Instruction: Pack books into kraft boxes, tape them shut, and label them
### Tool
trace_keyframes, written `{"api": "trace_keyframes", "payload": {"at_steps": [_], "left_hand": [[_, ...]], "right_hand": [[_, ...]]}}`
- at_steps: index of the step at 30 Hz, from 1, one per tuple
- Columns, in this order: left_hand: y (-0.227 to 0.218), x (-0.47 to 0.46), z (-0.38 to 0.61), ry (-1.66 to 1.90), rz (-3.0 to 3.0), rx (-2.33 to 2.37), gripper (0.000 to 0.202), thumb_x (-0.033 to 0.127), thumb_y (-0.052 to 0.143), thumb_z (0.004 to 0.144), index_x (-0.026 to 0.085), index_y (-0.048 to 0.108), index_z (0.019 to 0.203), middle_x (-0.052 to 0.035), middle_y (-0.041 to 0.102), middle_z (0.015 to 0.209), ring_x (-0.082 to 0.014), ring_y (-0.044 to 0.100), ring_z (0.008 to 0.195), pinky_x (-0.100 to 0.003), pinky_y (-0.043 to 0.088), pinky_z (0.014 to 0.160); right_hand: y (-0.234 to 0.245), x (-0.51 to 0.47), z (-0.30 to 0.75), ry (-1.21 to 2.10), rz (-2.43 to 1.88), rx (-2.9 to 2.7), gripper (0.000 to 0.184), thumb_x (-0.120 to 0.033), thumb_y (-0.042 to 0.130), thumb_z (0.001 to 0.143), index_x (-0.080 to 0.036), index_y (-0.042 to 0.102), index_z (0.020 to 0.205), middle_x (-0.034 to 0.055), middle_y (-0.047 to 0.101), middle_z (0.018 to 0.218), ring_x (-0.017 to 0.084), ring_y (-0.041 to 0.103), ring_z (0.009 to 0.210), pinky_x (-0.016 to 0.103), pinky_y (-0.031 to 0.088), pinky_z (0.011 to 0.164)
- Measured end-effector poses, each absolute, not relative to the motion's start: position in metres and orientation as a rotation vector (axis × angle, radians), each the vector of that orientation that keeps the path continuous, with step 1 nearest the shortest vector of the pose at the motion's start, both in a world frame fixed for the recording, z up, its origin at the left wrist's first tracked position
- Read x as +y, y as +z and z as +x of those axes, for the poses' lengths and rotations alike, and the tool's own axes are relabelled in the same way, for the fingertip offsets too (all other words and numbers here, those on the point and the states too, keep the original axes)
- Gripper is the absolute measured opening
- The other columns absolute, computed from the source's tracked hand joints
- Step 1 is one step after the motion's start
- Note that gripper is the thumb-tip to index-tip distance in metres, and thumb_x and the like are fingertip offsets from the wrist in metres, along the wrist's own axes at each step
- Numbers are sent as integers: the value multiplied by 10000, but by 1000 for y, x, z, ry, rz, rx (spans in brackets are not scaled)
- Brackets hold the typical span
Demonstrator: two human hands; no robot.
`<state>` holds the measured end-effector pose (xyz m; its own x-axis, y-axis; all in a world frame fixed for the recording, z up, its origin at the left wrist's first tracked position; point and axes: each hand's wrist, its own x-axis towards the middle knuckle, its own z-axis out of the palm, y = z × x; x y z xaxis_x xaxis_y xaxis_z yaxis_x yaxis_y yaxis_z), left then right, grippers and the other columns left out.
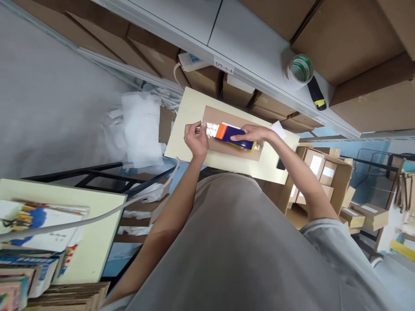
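Observation:
A blue and orange box (234, 134) in a clear plastic wrapper lies on a brown cardboard sheet (216, 116) on a small cream table (191, 103). My right hand (251, 134) presses down on the box, fingers flat along its top. My left hand (196, 138) is closed in a pinch on the shiny loose end of the wrapper (210, 128) at the box's orange end.
A white shelf (246, 39) behind the table carries a roll of tape (301, 69), a utility knife (316, 94) and a power strip (193, 61). Cardboard boxes (324, 168) stand at right, white bags (141, 125) lie on the floor, and books (35, 242) are stacked at lower left.

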<state>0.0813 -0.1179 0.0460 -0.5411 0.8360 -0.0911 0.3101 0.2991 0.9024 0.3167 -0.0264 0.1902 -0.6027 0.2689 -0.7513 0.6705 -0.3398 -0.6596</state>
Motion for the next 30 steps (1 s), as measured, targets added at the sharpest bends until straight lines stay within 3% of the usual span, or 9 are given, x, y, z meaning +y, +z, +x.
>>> {"api": "trace_keyframes", "payload": {"at_steps": [11,16,22,30], "left_hand": [[44,-118,84,1198,1038,2085,224,375,713,1044,204,804,1157,-95,747,1147,-216,714,997,-348,582,985],[43,-118,82,1194,1046,2100,221,375,737,1032,198,816,1138,-85,737,1115,-210,717,981,-335,578,962],[45,-120,84,1174,1092,2118,180,376,739,1028,207,798,1048,-85,739,1093,-217,722,1010,-342,577,970],[40,-118,86,1185,1121,2130,162,369,735,1020,215,777,999,-81,738,1076,-228,734,991,-376,586,950]], "right_hand": [[177,-29,320,-2112,1252,1568,689,-824,984,763,-200,702,835,13,755,644,190,732,606,279,628,589],[180,-33,317,-2091,1260,1627,695,-840,953,793,-201,680,833,36,774,690,211,740,637,309,643,616],[203,-25,339,-2011,1211,1650,658,-790,975,803,-190,706,824,38,757,697,213,744,654,304,617,620],[258,-42,474,-1805,1297,1721,647,-821,952,793,-196,788,756,51,742,621,221,725,636,336,569,636]]}}
